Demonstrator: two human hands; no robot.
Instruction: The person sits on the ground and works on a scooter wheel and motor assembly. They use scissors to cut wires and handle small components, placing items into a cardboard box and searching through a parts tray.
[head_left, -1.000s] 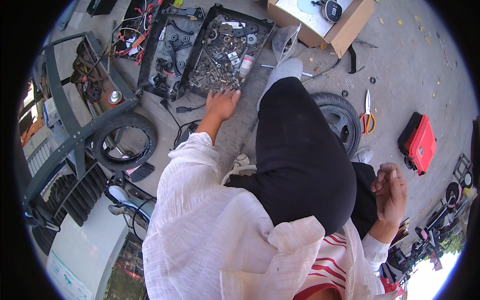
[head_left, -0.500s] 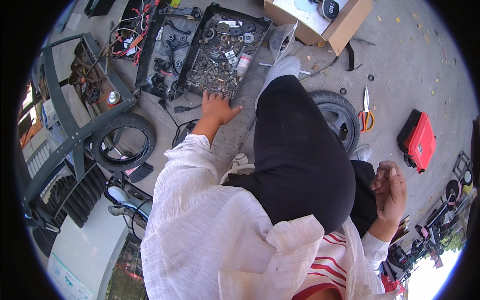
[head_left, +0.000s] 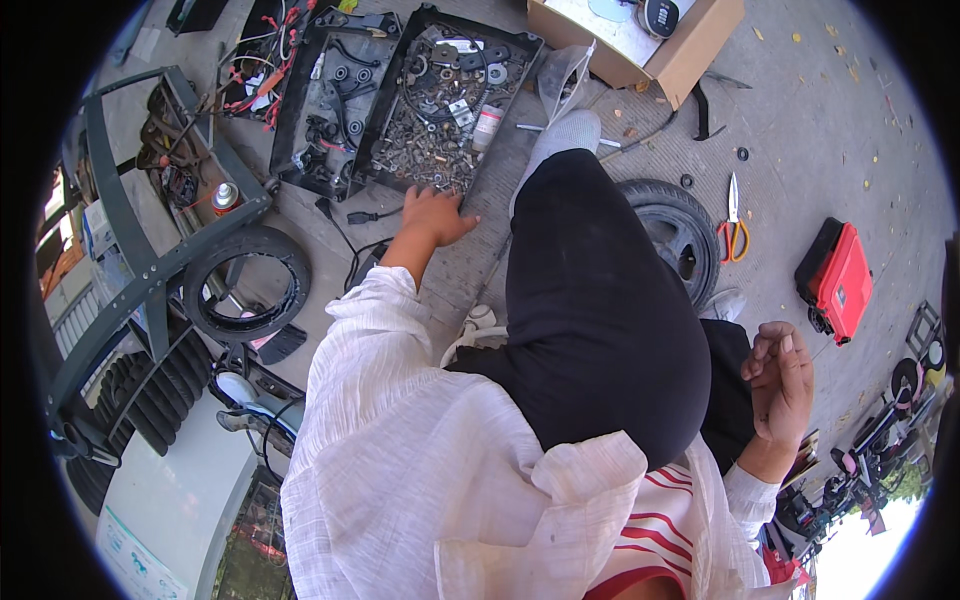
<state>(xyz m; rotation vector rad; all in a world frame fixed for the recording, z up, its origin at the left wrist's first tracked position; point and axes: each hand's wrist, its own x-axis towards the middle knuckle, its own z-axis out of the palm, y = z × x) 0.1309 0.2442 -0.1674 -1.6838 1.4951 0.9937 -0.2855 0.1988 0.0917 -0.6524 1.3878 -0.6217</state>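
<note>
At the near edge of a black tray (head_left: 531, 60) is my left hand (head_left: 434, 215). Its fingertips rest at the rim and its thumb stretches out to the right, so the hand is open. Small metal parts (head_left: 412, 150), such as bolts, washers and brackets, cover the tray's bottom, with a white bottle (head_left: 487, 128) among them. Beside my bent knee, my right hand (head_left: 782, 385) hangs in the air, palm turned inward. Its fingers are loosely curled and apart, with nothing visible in them.
A second black tray (head_left: 290, 130) adjoins on the left. Wheel (head_left: 685, 235), orange-handled scissors (head_left: 735, 235) and red case (head_left: 838, 282) lie to the right. A cardboard box (head_left: 690, 60) stands far off. Left are a tyre (head_left: 295, 262), a spray can (head_left: 226, 197) and a metal frame (head_left: 105, 150).
My left hand has drawn back slightly toward me along the tray's edge, its thumb a little lower. My right hand and the trays look nearly unchanged.
</note>
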